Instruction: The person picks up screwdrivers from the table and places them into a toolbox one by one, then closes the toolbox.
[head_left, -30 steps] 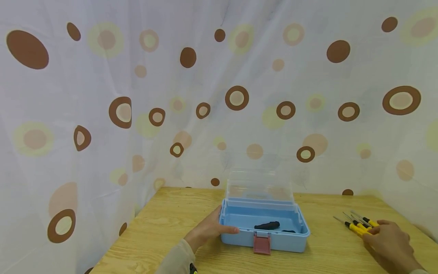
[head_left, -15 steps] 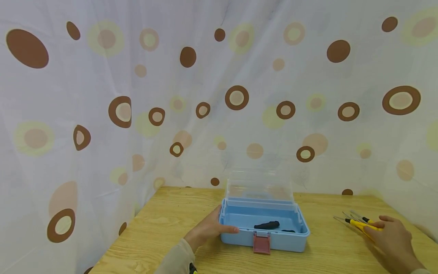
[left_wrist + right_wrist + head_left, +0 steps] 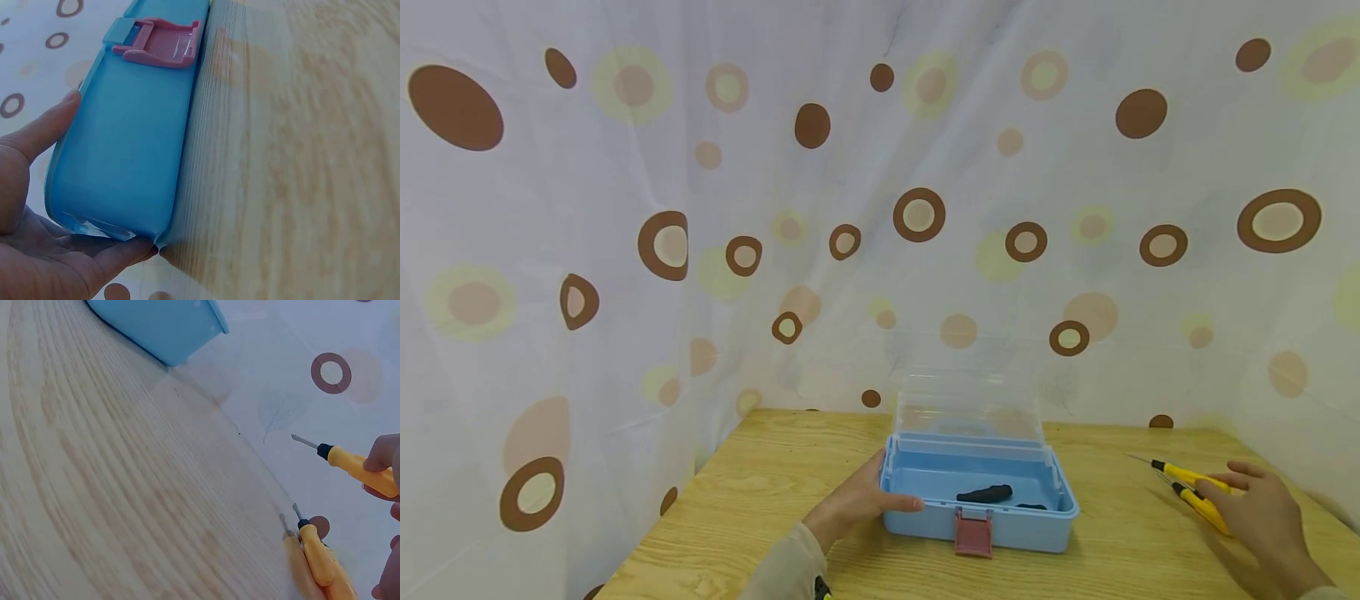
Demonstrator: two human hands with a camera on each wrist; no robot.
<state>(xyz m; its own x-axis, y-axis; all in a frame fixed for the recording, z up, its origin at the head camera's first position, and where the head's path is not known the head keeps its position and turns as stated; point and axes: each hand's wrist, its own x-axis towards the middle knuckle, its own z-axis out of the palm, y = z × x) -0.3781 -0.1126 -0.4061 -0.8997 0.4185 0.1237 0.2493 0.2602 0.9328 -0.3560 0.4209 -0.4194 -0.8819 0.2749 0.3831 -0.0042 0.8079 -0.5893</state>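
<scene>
A light blue plastic toolbox (image 3: 1026,532) stands on the table, its clear lid (image 3: 970,400) raised at the back and its pink latch (image 3: 973,535) hanging down in front. My left hand (image 3: 856,502) grips the left end, thumb along the front wall and fingers round the side. Two dark objects, one a long black piece (image 3: 985,494), lie inside; their kind is unclear. At the right, my right hand (image 3: 1262,512) pinches a yellow-handled screwdriver (image 3: 350,464) with a black collar, its tip pointing left. Other yellow screwdrivers (image 3: 322,559) lie below it on the table, partly hidden by the hand.
The wooden table (image 3: 760,467) carries the box near its middle. Behind and to the left hangs a white curtain (image 3: 737,167) with brown rings and dots. A small black and yellow item (image 3: 822,588) shows by the left sleeve at the bottom edge.
My right hand has picked one screwdriver from the bunch and lifted it slightly apart from the others. The left hand and the toolbox have stayed in place.
</scene>
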